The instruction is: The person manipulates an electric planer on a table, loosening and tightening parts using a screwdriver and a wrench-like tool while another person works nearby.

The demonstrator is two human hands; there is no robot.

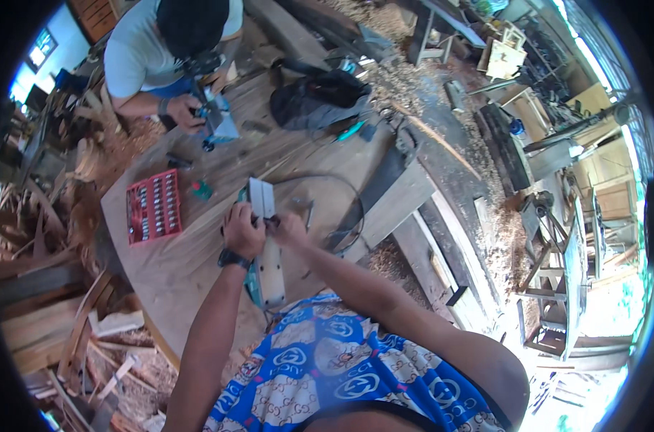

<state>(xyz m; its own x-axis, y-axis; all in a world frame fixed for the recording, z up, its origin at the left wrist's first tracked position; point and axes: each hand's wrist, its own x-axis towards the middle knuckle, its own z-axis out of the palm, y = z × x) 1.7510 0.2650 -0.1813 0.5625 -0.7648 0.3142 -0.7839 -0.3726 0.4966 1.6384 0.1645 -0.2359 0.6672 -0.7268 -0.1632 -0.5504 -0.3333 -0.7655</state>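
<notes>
A teal electric hand planer (270, 272) lies on the wooden tabletop in front of me, its flat metal sole (261, 196) facing up. My left hand (243, 232) is wrapped over its left side near the middle and grips it. On the opposite side, my right hand (289, 230) has its fingers pressed together against the planer's middle; whatever they hold is hidden. A small slim metal tool (310, 214) lies just right of that hand. Left of the planer sit a small green-and-red object (202, 190) and a red case of sockets or bits (154, 207).
Across the table (133, 277), a co-worker (143, 57) handles another teal power tool (220, 124). A dark bag (320, 101) rests at the far side. A black cable (359, 198) loops right of my hands. Planks (442, 248) lie to the right; wood scraps (118, 324) crowd the left.
</notes>
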